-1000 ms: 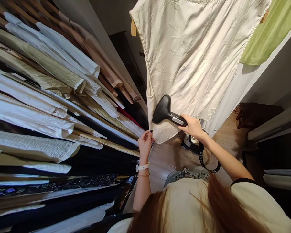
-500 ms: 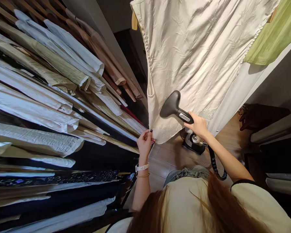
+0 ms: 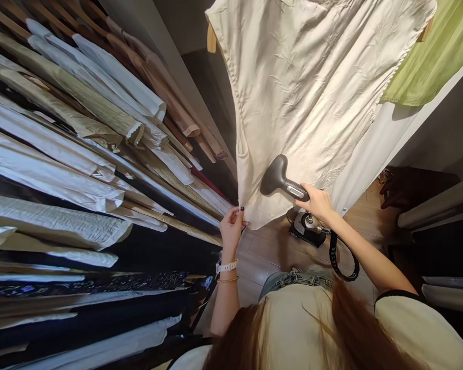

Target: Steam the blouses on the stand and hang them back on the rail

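Observation:
A cream sleeveless garment (image 3: 301, 97) hangs in front of me. My left hand (image 3: 233, 226) pinches its lower left hem corner and holds it taut. My right hand (image 3: 317, 203) is closed round the handle of a black garment steamer head (image 3: 275, 176), whose face presses against the lower part of the fabric. A black ribbed hose (image 3: 341, 257) runs from the handle down to the steamer base (image 3: 307, 227) on the floor.
A dense rack of hanging clothes (image 3: 81, 154) fills the left side. A green garment (image 3: 428, 56) hangs at the upper right beside a white panel (image 3: 370, 149). Tiled floor (image 3: 270, 252) lies below, and dark furniture (image 3: 412, 187) stands at right.
The steamer head rose and moved right across the fabric, then came back down a little. My left hand has kept its pinch on the hem.

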`<state>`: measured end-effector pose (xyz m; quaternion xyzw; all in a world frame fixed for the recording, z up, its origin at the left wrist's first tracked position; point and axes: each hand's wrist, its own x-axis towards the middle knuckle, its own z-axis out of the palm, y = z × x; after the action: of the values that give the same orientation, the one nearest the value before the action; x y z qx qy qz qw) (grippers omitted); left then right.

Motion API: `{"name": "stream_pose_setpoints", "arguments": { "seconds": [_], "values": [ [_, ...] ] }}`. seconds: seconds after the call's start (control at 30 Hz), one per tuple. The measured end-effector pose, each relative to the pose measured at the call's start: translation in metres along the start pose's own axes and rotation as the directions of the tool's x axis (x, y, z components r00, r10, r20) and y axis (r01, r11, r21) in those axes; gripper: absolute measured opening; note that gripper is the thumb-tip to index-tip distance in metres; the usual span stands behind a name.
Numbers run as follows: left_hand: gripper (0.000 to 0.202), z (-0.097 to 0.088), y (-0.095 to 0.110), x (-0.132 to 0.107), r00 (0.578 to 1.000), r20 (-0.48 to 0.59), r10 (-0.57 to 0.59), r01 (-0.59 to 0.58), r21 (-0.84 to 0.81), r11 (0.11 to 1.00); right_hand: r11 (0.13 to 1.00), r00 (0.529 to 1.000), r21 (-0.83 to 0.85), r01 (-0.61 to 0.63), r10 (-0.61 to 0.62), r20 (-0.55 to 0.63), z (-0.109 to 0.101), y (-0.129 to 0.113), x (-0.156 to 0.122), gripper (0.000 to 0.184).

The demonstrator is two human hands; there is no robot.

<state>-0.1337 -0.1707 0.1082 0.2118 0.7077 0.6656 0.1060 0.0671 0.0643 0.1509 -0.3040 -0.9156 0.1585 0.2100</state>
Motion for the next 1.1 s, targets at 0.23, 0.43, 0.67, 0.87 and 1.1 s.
{"name": "stream_pose_setpoints", "arguments": {
  "seconds": [0.23,0.43,0.67,0.87,1.1],
  "values": [
    [0.040,0.000,-0.001,-0.002,1.000,-0.018,0.002,-0.002,-0.015,1.000,0.999,0.999,0.036,-0.031,0.031,-0.012,0.019,0.004,-0.010,0.041],
    [0.041,0.000,-0.004,-0.003,1.000,-0.015,0.002,-0.002,0.007,1.000,0.986,0.986,0.072,-0.150,0.144,0.082,0.053,0.012,-0.030,0.045],
    [0.033,-0.006,0.000,0.002,0.997,0.018,0.072,-0.074,0.156,0.985,0.936,0.951,0.177,-0.306,0.311,-0.001,0.093,0.036,-0.093,0.042],
    [0.065,0.059,0.064,0.037,0.918,0.125,0.378,-0.397,0.227,0.889,0.685,0.743,0.466,-0.561,0.664,-0.081,0.081,0.048,-0.150,0.048],
    [0.017,0.126,0.096,0.077,0.896,0.075,0.439,-0.445,0.174,0.879,0.515,0.522,0.637,-0.573,0.829,-0.201,0.067,0.069,-0.180,0.057]
  ]
}}
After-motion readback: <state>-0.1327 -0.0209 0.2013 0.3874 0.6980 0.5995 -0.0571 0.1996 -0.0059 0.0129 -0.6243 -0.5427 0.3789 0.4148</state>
